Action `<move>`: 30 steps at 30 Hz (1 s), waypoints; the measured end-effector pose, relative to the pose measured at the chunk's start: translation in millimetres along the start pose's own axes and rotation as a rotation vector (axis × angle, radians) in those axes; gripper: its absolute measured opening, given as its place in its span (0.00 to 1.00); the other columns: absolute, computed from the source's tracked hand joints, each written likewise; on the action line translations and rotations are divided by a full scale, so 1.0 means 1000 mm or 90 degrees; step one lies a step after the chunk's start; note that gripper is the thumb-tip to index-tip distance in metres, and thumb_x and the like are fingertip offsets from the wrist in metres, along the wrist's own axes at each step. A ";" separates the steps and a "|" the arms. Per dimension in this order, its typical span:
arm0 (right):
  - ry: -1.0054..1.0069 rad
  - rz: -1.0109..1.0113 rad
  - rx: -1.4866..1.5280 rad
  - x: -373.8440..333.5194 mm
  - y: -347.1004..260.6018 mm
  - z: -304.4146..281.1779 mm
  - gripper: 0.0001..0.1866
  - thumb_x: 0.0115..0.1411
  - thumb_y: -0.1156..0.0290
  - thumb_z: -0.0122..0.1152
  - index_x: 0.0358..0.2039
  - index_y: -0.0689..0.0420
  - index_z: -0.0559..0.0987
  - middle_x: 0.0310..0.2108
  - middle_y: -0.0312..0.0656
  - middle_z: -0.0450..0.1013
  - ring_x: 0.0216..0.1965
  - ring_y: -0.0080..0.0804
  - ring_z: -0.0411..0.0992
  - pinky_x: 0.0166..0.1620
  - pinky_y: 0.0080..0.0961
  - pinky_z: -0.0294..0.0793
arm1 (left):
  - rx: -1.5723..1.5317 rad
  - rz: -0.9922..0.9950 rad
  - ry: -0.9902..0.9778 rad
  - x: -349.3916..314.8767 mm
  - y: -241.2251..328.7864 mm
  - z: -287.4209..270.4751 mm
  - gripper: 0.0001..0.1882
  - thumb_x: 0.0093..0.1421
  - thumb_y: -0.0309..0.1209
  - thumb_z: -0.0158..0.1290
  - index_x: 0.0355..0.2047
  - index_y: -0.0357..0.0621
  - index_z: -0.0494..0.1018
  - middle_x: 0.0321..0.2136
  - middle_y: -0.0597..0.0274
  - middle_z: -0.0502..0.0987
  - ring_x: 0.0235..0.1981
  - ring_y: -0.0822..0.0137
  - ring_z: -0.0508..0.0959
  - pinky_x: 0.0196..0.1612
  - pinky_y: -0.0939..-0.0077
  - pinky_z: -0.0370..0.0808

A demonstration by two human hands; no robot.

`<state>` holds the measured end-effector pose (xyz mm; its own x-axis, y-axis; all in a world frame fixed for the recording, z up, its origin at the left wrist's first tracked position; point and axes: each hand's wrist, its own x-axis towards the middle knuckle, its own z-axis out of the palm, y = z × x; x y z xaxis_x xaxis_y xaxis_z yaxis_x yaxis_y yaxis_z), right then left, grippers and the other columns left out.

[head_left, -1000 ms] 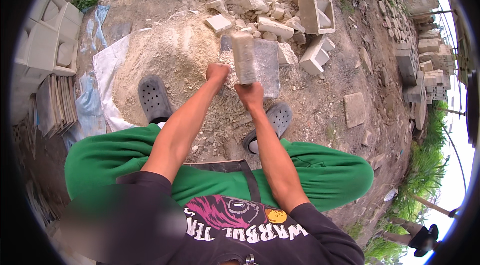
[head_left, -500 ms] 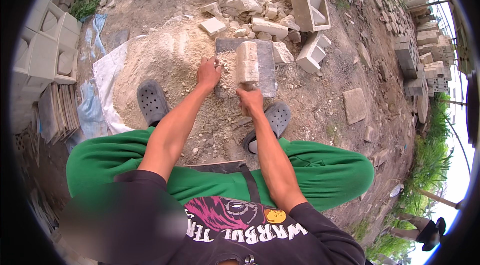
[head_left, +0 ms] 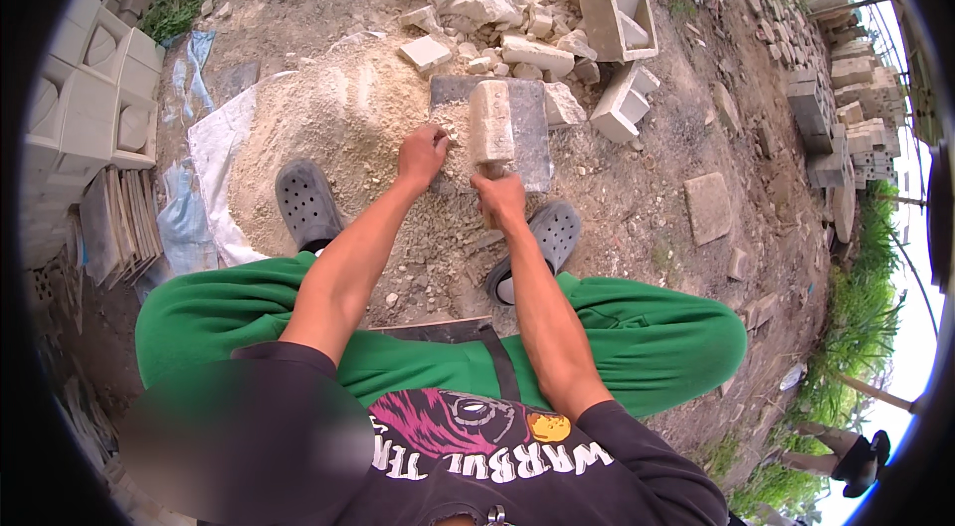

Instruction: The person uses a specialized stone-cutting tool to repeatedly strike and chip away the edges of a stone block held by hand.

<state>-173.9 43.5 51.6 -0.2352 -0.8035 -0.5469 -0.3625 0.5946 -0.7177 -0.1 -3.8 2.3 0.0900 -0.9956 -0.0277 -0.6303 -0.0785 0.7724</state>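
Observation:
A dark flat slab (head_left: 532, 150) lies on the ground before me, its left part strewn with pale crushed stone (head_left: 453, 156). Across it rests the thick, dusty head of a wooden mallet (head_left: 491, 118). My right hand (head_left: 500, 196) is closed round the mallet's short handle at the slab's near edge. By the slab's left edge is my left hand (head_left: 423, 154), its fingers curled together over the crumbs; whatever they pinch is too small or hidden to make out. A heap of pale grit (head_left: 328, 118) spreads to the left, on a white sheet (head_left: 219, 133).
Broken pale blocks (head_left: 537, 54) and hollow block pieces (head_left: 619, 21) pile up beyond the slab. Grey clogs (head_left: 306, 200) on my feet flank the work spot. Stacked pale blocks (head_left: 95, 98) stand at left. A flat stone (head_left: 707, 209) lies at right.
My left hand has shifted slightly down and to the right, with its fingers turned more inward over the slab's left edge. The mallet and right hand stay nearly in place.

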 end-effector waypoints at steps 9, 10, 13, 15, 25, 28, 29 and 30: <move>-0.008 -0.146 -0.046 -0.002 -0.011 0.006 0.17 0.48 0.63 0.70 0.30 0.66 0.82 0.19 0.44 0.77 0.18 0.31 0.77 0.25 0.31 0.76 | 0.110 0.016 -0.016 -0.011 -0.005 0.007 0.08 0.59 0.35 0.59 0.35 0.46 0.81 0.34 0.51 0.81 0.37 0.49 0.81 0.42 0.56 0.77; -0.014 -0.142 -0.047 -0.004 -0.017 0.004 0.17 0.48 0.63 0.70 0.30 0.66 0.82 0.19 0.44 0.77 0.18 0.31 0.77 0.25 0.31 0.76 | 0.111 0.010 -0.019 -0.015 -0.005 0.009 0.08 0.59 0.35 0.59 0.35 0.46 0.81 0.34 0.51 0.81 0.37 0.49 0.81 0.42 0.56 0.77; 0.036 -0.206 -0.119 -0.009 -0.038 0.007 0.19 0.48 0.62 0.69 0.34 0.66 0.82 0.22 0.52 0.79 0.20 0.34 0.78 0.29 0.34 0.76 | 0.082 0.016 0.013 -0.019 -0.004 0.004 0.08 0.60 0.37 0.59 0.33 0.47 0.82 0.34 0.52 0.80 0.38 0.50 0.80 0.42 0.57 0.77; 0.078 -0.258 -0.140 0.001 -0.010 0.016 0.20 0.48 0.61 0.69 0.34 0.66 0.82 0.23 0.53 0.79 0.21 0.35 0.79 0.29 0.34 0.76 | 0.088 0.004 0.002 -0.016 0.002 0.004 0.09 0.60 0.38 0.59 0.33 0.47 0.82 0.35 0.54 0.79 0.38 0.51 0.81 0.42 0.57 0.77; 0.071 -0.185 -0.052 0.002 -0.004 0.011 0.17 0.48 0.60 0.69 0.25 0.64 0.82 0.18 0.41 0.78 0.18 0.29 0.77 0.25 0.30 0.74 | 0.144 -0.022 -0.044 -0.015 -0.005 -0.003 0.09 0.61 0.39 0.59 0.35 0.48 0.82 0.35 0.54 0.79 0.38 0.51 0.81 0.42 0.55 0.77; 0.122 -0.268 -0.096 0.006 -0.001 0.012 0.16 0.48 0.62 0.68 0.26 0.64 0.82 0.19 0.43 0.78 0.19 0.31 0.77 0.26 0.31 0.75 | 0.125 0.017 -0.011 -0.015 0.000 -0.001 0.09 0.61 0.39 0.59 0.36 0.50 0.82 0.35 0.54 0.79 0.38 0.51 0.81 0.42 0.54 0.77; 0.150 -0.313 -0.115 0.008 -0.003 0.013 0.15 0.48 0.62 0.68 0.27 0.64 0.83 0.19 0.44 0.78 0.20 0.32 0.77 0.27 0.31 0.76 | 0.127 0.001 -0.021 -0.015 0.000 -0.001 0.09 0.61 0.38 0.58 0.36 0.50 0.82 0.35 0.54 0.79 0.38 0.51 0.81 0.41 0.54 0.77; 0.151 -0.315 -0.113 0.007 -0.002 0.013 0.15 0.48 0.62 0.68 0.27 0.64 0.83 0.19 0.44 0.78 0.20 0.32 0.77 0.27 0.31 0.76 | 0.130 -0.014 -0.031 -0.014 -0.001 -0.001 0.09 0.61 0.38 0.58 0.36 0.51 0.83 0.35 0.54 0.79 0.38 0.52 0.81 0.41 0.55 0.77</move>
<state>-163.7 37.1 43.2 -0.1876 -0.9815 -0.0389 -0.6219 0.1493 -0.7687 -0.5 10.4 2.6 0.0709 -0.9945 -0.0772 -0.7723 -0.1037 0.6267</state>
